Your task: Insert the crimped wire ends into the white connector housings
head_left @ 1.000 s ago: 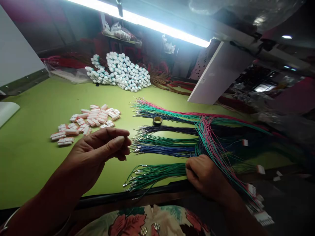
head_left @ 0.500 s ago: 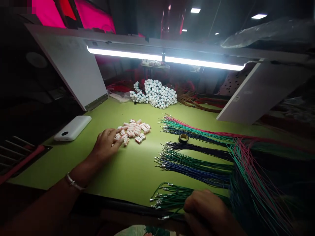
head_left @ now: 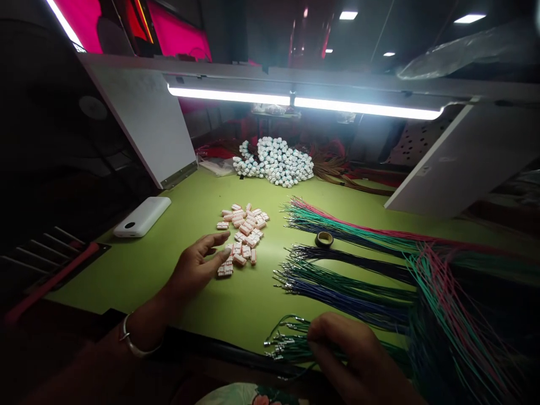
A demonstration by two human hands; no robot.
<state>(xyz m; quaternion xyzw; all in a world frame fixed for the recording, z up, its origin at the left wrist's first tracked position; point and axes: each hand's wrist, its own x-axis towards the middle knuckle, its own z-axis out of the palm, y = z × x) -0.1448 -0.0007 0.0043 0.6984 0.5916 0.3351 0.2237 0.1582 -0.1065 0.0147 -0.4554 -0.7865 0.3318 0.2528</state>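
Note:
My left hand (head_left: 196, 267) hovers at the near edge of a loose pile of small white connector housings with red marks (head_left: 241, 239), its fingers apart and holding nothing. A metal bangle (head_left: 134, 343) circles that wrist. My right hand (head_left: 346, 349) lies curled over a bundle of green wires (head_left: 287, 346) with metal crimped ends. Further bundles of navy, blue, teal and pink wires (head_left: 337, 281) fan out across the green tabletop (head_left: 139, 275), their far ends running out of view on the right.
A small roll of tape (head_left: 324, 239) stands among the wires. Behind it lies a large heap of white connectors (head_left: 274, 161). A white power bank (head_left: 142, 216) sits at the left. Tilted white panels (head_left: 464, 160) and a fluorescent lamp (head_left: 304, 101) rise above the table.
My left hand has moved from beside the housings onto the pile's near edge. My right hand has slid left along the green bundle. The view has swung upward and leftward.

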